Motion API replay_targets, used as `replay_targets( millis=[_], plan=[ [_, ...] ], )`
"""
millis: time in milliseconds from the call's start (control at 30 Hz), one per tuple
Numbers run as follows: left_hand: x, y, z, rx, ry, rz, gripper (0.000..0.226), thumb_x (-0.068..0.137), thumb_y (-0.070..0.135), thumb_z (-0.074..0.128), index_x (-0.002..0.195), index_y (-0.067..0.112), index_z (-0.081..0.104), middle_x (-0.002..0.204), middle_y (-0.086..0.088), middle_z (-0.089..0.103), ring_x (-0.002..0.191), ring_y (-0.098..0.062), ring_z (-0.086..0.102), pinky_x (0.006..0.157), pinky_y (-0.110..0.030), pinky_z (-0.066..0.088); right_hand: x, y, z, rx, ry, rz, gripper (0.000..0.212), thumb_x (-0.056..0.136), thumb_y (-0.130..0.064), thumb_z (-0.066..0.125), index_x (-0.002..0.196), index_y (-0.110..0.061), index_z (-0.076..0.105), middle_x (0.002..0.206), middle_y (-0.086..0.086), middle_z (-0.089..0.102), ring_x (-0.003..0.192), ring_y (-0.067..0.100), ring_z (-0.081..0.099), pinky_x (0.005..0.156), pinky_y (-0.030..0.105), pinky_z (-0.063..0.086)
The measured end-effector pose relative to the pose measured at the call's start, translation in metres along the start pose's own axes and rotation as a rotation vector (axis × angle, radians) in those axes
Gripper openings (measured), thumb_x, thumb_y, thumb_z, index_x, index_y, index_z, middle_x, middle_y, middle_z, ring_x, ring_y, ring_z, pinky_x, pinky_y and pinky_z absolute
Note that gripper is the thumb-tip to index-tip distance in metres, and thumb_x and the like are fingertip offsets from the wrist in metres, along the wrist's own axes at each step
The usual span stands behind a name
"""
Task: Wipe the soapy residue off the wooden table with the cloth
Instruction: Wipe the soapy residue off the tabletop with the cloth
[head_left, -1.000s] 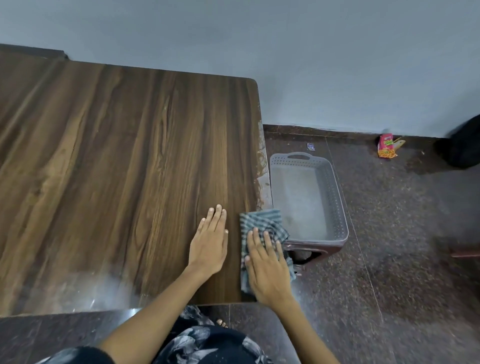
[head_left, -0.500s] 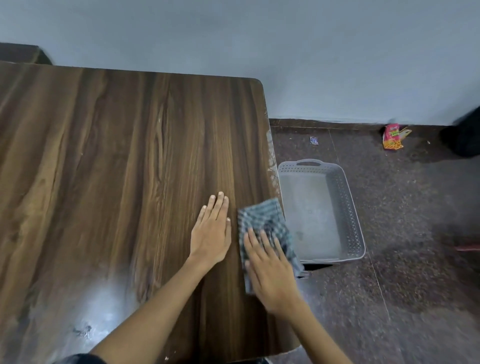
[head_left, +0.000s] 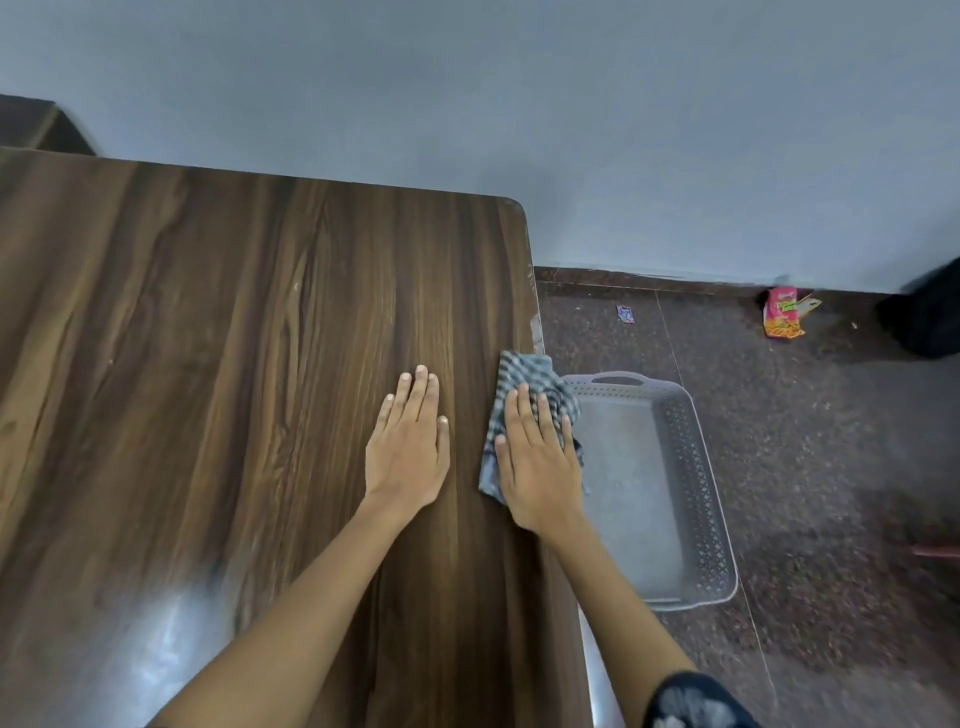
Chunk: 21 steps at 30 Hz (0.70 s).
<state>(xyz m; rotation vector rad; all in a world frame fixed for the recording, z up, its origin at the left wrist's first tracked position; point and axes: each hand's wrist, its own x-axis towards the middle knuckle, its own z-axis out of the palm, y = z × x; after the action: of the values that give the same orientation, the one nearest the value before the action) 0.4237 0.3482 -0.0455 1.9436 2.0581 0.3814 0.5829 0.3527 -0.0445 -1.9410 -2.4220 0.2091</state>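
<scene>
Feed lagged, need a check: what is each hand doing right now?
Left hand: open, flat on the wooden table, holding nothing.
Right hand: open, straight fingers pressing the checked cloth at the table's right edge.

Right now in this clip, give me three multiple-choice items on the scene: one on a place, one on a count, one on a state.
1. Where does the checked cloth lie?
A. at the wooden table's right edge
B. inside the grey basket
C. on the floor by the wall

2. How many hands touch the cloth?
A. none
B. one
C. two

3. How does the right hand meet the cloth?
A. bunches it in a fist
B. pinches one corner
C. presses it flat with straight fingers

Answers:
1 A, the cloth sits on the table's right margin, with the basket on the floor beyond it.
2 B, only the right hand covers it; the left hand rests on bare wood beside it.
3 C, the fingers lie extended over the fabric.
</scene>
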Motion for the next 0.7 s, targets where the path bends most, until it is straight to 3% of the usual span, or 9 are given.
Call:
replay_targets(
  millis=[233, 400, 700],
  plan=[
    [0.068, 0.001, 0.001, 0.03, 0.03, -0.003, 0.054, 0.1, 0.033, 0.024, 0.148, 0.013, 0.011, 0.157, -0.002, 0.01, 0.144, -0.015, 0.004, 0.114, -0.028, 0.001, 0.111, 0.006, -0.005, -0.005, 0.03, -0.013, 0.067, 0.093, -0.04, 0.0, 0.149, -0.008, 0.014, 0.156, 0.007, 0.018, 0.144, 0.024, 0.013, 0.115, 0.04, 0.005],
    [0.104, -0.002, 0.004, 0.041, 0.082, 0.003, 0.055, 0.098, 0.035, 0.028, 0.147, 0.013, 0.019, 0.155, -0.002, 0.018, 0.143, -0.015, 0.011, 0.114, -0.028, 0.006, 0.194, 0.011, -0.007, -0.011, 0.048, -0.002, 0.055, 0.102, -0.031, 0.02, 0.15, -0.007, 0.011, 0.157, 0.009, 0.016, 0.145, 0.024, 0.01, 0.116, 0.041, 0.006],
    [0.105, -0.003, 0.014, 0.037, 0.119, -0.009, 0.057, 0.093, 0.038, 0.022, 0.145, 0.012, 0.026, 0.152, -0.003, 0.026, 0.142, -0.015, 0.018, 0.115, -0.031, 0.014, 0.309, 0.011, -0.013, 0.007, 0.048, 0.016, 0.055, 0.102, -0.031, 0.021, 0.15, -0.007, 0.01, 0.157, 0.009, 0.013, 0.145, 0.024, 0.009, 0.117, 0.042, 0.006]
  ],
)
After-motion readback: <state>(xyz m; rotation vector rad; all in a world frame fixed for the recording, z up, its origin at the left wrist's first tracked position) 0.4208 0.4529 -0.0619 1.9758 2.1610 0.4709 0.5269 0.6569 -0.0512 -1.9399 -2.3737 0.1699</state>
